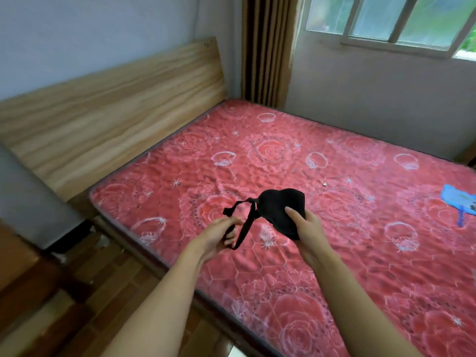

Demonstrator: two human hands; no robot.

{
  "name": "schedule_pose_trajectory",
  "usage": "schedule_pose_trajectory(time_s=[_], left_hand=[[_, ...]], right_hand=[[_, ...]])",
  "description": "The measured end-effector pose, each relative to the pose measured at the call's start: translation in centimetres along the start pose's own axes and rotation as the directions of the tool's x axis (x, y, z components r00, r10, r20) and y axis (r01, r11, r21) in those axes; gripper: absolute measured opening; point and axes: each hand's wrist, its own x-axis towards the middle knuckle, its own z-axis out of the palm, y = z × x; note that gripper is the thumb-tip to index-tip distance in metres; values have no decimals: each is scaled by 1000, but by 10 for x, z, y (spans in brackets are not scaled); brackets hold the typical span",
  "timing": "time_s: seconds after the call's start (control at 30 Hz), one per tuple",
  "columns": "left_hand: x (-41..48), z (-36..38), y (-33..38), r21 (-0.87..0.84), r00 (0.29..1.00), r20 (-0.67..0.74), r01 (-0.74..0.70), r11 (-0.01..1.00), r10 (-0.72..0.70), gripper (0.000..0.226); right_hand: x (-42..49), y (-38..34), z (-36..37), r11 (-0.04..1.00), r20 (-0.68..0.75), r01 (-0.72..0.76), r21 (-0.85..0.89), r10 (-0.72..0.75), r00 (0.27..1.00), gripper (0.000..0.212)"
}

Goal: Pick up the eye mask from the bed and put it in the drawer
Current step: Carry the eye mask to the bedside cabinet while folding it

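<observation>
The black eye mask is lifted off the red rose-patterned bed, held above its near-left part. My right hand grips the padded body of the mask from below, thumb on top. My left hand pinches the mask's black strap, which loops down between my fingers. No drawer is clearly in view.
A wooden headboard leans along the left wall. A grey piece of furniture stands at the left edge. A blue cloth item lies on the bed's right side. Brown curtain and a window are behind.
</observation>
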Motion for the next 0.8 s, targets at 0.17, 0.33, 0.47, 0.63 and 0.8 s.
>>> schedule_pose_trajectory(time_s=[0.17, 0.33, 0.47, 0.63, 0.8], left_hand=[[-47, -33, -6, 69, 994, -51, -92, 993, 95, 26], [-95, -42, -25, 86, 952, -264, -136, 987, 154, 14], [-133, -39, -55, 12, 846, -506, -188, 982, 168, 12], [-185, -31, -104, -84, 699, -710, -205, 975, 86, 13], [-244, -30, -147, -184, 582, -812, -186, 965, -42, 26]], right_hand=[[-5, 1, 44, 998, 133, -38, -40, 43, 990, 19], [-22, 4, 64, 996, 304, -38, -83, 61, 951, 11], [-41, 13, 68, 990, 428, -34, -140, 91, 899, 9], [-75, 37, 74, 978, 573, -41, -204, 153, 805, 9], [-116, 65, 90, 949, 679, 0, -317, 227, 698, 8]])
